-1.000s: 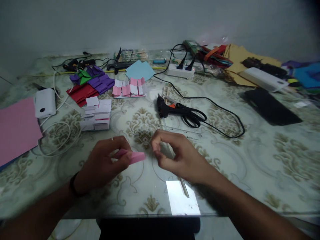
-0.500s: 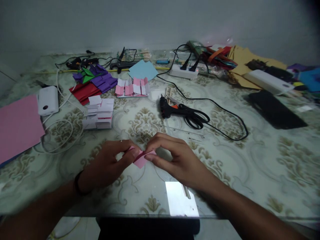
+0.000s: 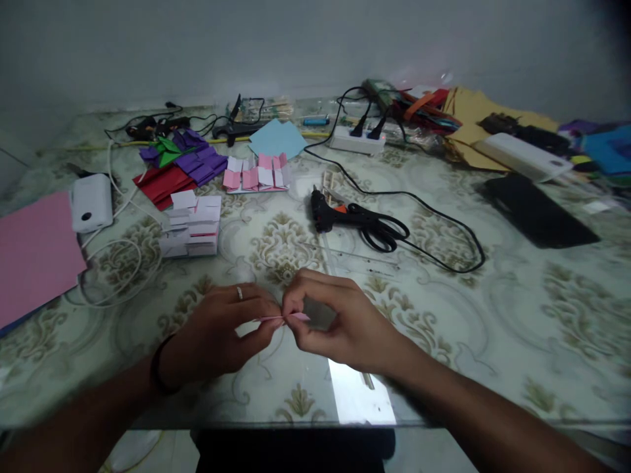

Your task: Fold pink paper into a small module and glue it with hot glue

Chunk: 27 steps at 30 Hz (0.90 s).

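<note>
A small folded pink paper piece (image 3: pixel 292 317) is held edge-on just above the glass-topped table (image 3: pixel 493 315), near its front edge. My left hand (image 3: pixel 221 328), with a ring on one finger and a dark band at the wrist, pinches the paper's left end. My right hand (image 3: pixel 335 322) pinches its right end, fingers curled. The two hands nearly touch at the fingertips. Most of the paper is hidden between the fingers.
A stack of folded white and pink pieces (image 3: pixel 191 226) lies behind my left hand. A black glue gun (image 3: pixel 328 211) and scissors (image 3: pixel 382 230) with a trailing cable lie behind my right hand. Pink sheet (image 3: pixel 34 253), white device (image 3: pixel 89 202), purple and red folded papers (image 3: pixel 177 164), power strip (image 3: pixel 357 139) and black pad (image 3: pixel 535 210) ring the area.
My right hand came in from the right and took hold of the pink paper held by my left hand. The paper turned from flat-on to edge-on between both pinches.
</note>
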Tool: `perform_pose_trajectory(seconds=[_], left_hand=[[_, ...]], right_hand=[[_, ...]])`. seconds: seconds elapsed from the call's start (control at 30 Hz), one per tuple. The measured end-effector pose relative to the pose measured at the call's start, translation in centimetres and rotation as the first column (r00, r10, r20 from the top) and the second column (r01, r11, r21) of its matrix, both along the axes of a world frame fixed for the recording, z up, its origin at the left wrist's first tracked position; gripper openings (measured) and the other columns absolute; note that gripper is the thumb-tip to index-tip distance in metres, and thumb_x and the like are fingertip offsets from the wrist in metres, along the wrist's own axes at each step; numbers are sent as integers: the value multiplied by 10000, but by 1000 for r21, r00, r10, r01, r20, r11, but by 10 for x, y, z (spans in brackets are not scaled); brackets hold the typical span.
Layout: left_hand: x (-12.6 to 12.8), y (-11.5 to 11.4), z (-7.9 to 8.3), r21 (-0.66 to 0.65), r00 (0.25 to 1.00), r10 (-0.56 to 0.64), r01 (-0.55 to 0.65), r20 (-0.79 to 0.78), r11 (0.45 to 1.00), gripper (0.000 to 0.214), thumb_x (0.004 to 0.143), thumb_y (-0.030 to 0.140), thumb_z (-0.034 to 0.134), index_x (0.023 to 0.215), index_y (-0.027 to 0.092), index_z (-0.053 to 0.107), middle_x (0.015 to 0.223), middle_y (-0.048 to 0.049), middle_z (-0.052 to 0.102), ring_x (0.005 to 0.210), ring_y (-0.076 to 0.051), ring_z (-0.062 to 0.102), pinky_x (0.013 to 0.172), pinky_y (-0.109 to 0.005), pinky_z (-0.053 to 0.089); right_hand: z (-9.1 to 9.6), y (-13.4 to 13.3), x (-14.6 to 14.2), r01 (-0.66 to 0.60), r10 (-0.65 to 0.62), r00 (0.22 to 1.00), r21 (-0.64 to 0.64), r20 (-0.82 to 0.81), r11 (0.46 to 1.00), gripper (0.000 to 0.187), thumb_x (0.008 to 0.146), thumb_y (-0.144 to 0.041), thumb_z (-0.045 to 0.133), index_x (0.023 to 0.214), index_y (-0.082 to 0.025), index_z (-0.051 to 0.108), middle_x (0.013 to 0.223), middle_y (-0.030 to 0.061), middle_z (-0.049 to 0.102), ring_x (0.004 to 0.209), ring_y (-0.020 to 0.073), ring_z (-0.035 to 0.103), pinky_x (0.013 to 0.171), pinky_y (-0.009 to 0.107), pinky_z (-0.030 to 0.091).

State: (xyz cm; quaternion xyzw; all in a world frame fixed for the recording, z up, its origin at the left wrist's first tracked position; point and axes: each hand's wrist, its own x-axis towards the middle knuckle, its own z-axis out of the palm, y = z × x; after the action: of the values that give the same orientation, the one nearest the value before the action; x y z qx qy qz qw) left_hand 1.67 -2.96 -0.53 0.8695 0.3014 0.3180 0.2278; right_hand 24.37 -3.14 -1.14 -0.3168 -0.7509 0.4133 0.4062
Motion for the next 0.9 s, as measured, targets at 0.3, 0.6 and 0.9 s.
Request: perform_pose_trajectory(seconds=[0.3, 0.6, 0.9], left_hand=[[-1, -2, 2, -89, 994, -72, 79, 81, 993, 177, 954, 70, 641, 856, 218, 642, 781, 9, 742, 721, -147, 703, 685, -274, 571], [-7, 2, 8, -150, 998, -6, 16, 67, 989, 195, 971, 111, 615, 835, 251, 627, 764, 11, 719, 675, -153, 687, 620, -291, 553], [-9, 6, 4, 38, 997, 22, -25, 76, 999, 223, 1026, 95, 661, 1129, 264, 764, 1086, -19, 835, 921, -163, 813, 839, -273, 677]], right_hand=[[0, -3, 1, -14, 14, 1000, 34, -4, 999, 150, 806, -61, 678, 813, -201, 624, 773, -40, 577, 706, 112, 564, 663, 228, 448], [9, 5, 10, 13, -13, 1000, -15, -9, 1000, 167, 780, -43, 674, 775, -202, 623, 749, -48, 614, 684, 99, 561, 648, 210, 453], [9, 8, 15, 23, -25, 1000, 111, 13, 994, 187, 831, -104, 766, 930, -210, 647, 898, -2, 657, 820, 143, 630, 737, 260, 500]])
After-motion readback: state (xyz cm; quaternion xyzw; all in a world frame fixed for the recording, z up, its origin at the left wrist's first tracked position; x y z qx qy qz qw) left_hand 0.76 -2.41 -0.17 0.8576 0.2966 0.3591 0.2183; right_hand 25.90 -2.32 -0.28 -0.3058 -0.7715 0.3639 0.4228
